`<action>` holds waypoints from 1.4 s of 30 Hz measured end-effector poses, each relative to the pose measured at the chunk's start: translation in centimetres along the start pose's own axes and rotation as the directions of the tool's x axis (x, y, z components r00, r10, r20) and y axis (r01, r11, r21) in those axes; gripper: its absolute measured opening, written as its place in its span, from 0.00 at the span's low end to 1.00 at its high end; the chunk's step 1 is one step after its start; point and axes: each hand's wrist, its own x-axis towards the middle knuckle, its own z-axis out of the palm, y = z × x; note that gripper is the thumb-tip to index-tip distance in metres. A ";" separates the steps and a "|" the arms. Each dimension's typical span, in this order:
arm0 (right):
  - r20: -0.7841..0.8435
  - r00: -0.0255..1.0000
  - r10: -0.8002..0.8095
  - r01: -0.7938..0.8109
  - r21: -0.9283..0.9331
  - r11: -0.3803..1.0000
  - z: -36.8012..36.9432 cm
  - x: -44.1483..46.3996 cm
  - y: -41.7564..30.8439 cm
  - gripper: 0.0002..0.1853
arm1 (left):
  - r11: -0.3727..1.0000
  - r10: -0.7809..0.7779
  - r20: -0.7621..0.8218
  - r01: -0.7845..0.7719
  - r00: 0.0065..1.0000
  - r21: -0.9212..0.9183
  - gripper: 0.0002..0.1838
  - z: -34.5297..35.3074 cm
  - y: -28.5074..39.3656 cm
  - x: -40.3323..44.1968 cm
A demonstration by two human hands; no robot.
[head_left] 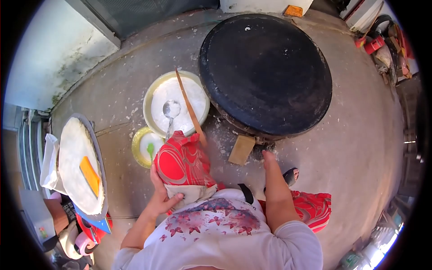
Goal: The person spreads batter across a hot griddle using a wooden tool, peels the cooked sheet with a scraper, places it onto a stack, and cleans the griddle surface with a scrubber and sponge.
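Observation:
My left hand [163,198] rests against my knee in red patterned trousers [189,157]. Its thumb stretches apart from the fingers over a beige cloth band. My right hand [267,157] reaches down beside the round black griddle [265,74], close to the dark gap under its rim; its fingers are mostly hidden. Beside that gap leans a wooden block [241,150]. Left of the griddle, a wide basin [147,110] holds white batter or flour, with a metal ladle [171,111] in it. A long wooden stick [189,101] lies across the basin.
A smaller yellow bowl [136,150] contains white stuff and a green spoon [150,148]. At left, a stack of pale flatbreads [74,157] sits on a round board, with an orange scraper [90,175] on top. Assorted clutter [389,49] lines the right wall.

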 end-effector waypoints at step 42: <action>0.417 -0.210 -0.884 0.537 -0.706 -0.461 1.7 -8.3 -41.8 0.12 | 0.759 -0.538 -0.511 0.123 0.670 -0.639 0.32 3.5 -5.4 3.9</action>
